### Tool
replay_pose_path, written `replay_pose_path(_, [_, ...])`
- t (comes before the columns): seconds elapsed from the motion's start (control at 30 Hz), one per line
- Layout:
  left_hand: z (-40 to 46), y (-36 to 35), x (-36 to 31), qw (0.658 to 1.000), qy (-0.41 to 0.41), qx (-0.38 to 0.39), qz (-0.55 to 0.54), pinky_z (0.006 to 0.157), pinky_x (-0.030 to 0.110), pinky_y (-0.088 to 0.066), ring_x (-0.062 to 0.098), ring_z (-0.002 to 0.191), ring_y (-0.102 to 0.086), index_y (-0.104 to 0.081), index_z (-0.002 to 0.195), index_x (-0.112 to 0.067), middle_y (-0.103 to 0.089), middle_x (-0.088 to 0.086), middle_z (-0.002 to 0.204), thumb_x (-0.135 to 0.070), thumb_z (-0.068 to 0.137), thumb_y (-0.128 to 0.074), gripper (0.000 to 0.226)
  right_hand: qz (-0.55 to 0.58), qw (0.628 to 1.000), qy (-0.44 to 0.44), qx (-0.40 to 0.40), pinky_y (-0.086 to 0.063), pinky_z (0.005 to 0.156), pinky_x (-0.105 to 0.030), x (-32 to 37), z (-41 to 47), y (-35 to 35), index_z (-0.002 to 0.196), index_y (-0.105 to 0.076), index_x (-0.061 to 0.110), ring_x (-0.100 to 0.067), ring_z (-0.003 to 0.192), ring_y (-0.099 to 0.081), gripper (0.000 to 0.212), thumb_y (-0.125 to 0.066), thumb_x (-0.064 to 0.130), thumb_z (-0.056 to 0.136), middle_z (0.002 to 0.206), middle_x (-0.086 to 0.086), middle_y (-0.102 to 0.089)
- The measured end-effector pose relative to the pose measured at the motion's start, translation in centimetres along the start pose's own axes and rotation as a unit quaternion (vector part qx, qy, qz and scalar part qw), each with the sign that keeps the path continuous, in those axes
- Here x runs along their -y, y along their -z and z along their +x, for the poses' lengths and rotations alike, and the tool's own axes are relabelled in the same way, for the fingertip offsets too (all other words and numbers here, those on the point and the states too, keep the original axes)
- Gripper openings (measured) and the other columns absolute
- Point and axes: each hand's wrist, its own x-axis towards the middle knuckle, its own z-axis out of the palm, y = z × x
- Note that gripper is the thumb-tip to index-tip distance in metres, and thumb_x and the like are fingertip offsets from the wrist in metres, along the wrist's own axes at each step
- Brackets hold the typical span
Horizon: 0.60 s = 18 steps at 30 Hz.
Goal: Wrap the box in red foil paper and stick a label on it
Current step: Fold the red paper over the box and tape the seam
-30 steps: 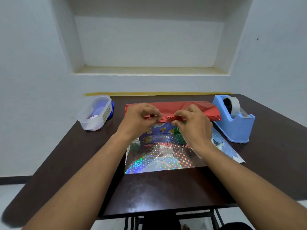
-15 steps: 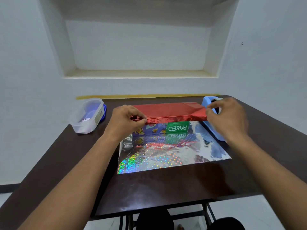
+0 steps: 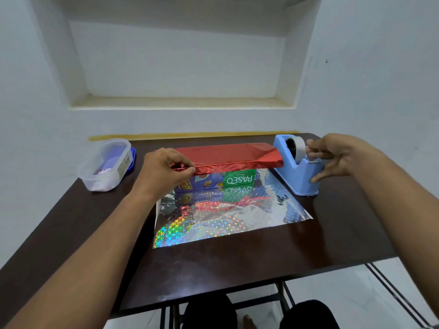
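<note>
A: I'm watching the left hand (image 3: 166, 170) pinching the folded edge of the red foil paper (image 3: 228, 156), thumb and forefinger closed on it, pinning that flap on top of the box (image 3: 213, 182). The box is sitting mid-worktop, its near face showing below the flap.

B: I'm tracking the right hand (image 3: 332, 157) at the tape dispenser (image 3: 297, 172), just right of the box. Thumb and forefinger are coming together at the tape roll (image 3: 295, 148), the other fingers spread loose. Whether a tape end is actually held, I cannot tell.

A: Judging this as the tape-fetching step, with the wrap less than half done. The silver holographic side of the sheet (image 3: 213, 224) is lying flat on the worktop (image 3: 332, 233) toward me, unfolded.

B: For doing it well, I'm thinking the left pinch should be keeping the flap taut and square to the box edge, so nothing creeps while the other hand is busy.

A: Agreeing. The tape wants drawing out level and tearing down across the cutter, a short strip only.

B: I'm flagging the risk: foil is slippery and springy; easing the pinch would probably let the flap lift.

A: The plastic container (image 3: 107, 165) is sitting far left, untouched. Label not yet applied.
</note>
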Motion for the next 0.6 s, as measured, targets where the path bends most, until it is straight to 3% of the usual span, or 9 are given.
replay_pose_path(0.13, [0.0, 0.0, 0.1, 1.000, 0.000, 0.000, 0.001, 0.066, 0.024, -0.055, 0.005, 0.079, -0.067, -0.084, 0.090, -0.023, -0.071, -0.013, 0.081, -0.017, 0.080, -0.088, 0.013, 0.057, 0.998, 0.018, -0.011, -0.057, 0.057, -0.059, -1.3, 0.0, -0.1, 0.103, -0.068, 0.013, -0.026, 0.117, -0.057, 0.007, -0.061, 0.016, 0.100, 0.113, -0.002, -0.066])
replay_pose_path(0.23, [-0.1, -0.1, 0.0, 1.000, 0.002, 0.001, 0.004, 0.066, 0.020, -0.053, 0.003, 0.080, -0.066, -0.084, 0.091, -0.023, -0.070, -0.015, 0.081, -0.018, 0.080, -0.088, 0.013, 0.088, 0.994, 0.048, -0.046, -0.060, 0.054, -0.055, -2.3, -0.5, -0.4, 0.099, -0.069, 0.013, -0.025, 0.099, -0.063, 0.009, -0.061, 0.009, 0.096, 0.113, -0.002, -0.067])
replay_pose_path(0.4, [-0.1, 0.0, -0.2, 1.000, -0.002, 0.001, 0.007, 0.067, 0.018, -0.053, -0.001, 0.080, -0.065, -0.084, 0.091, -0.021, -0.069, -0.014, 0.081, -0.016, 0.080, -0.088, 0.012, 0.122, 0.986, 0.096, -0.064, -0.059, 0.076, -0.063, -3.2, -1.4, -0.8, 0.092, -0.065, 0.008, -0.025, 0.083, -0.061, 0.010, -0.057, 0.002, 0.092, 0.101, -0.006, -0.064])
replay_pose_path(0.53, [-0.1, 0.0, -0.2, 1.000, 0.000, -0.001, 0.003, 0.066, 0.020, -0.054, 0.000, 0.080, -0.066, -0.084, 0.091, -0.021, -0.069, -0.013, 0.080, -0.016, 0.080, -0.088, 0.012, 0.151, 0.982, 0.091, -0.075, -0.061, 0.073, -0.061, -4.4, -1.3, -0.6, 0.107, -0.065, 0.000, -0.029, 0.093, -0.065, 0.023, -0.058, 0.000, 0.085, 0.094, -0.007, -0.068])
replay_pose_path(0.6, [-0.2, 0.0, -0.2, 1.000, 0.000, -0.001, 0.002, 0.067, 0.021, -0.054, 0.001, 0.081, -0.065, -0.084, 0.091, -0.020, -0.069, -0.013, 0.081, -0.016, 0.080, -0.088, 0.012, 0.161, 0.981, 0.085, -0.073, -0.062, 0.069, -0.055, -5.1, -1.1, -0.6, 0.105, -0.065, -0.002, -0.029, 0.096, -0.065, 0.024, -0.059, -0.004, 0.082, 0.096, -0.008, -0.068])
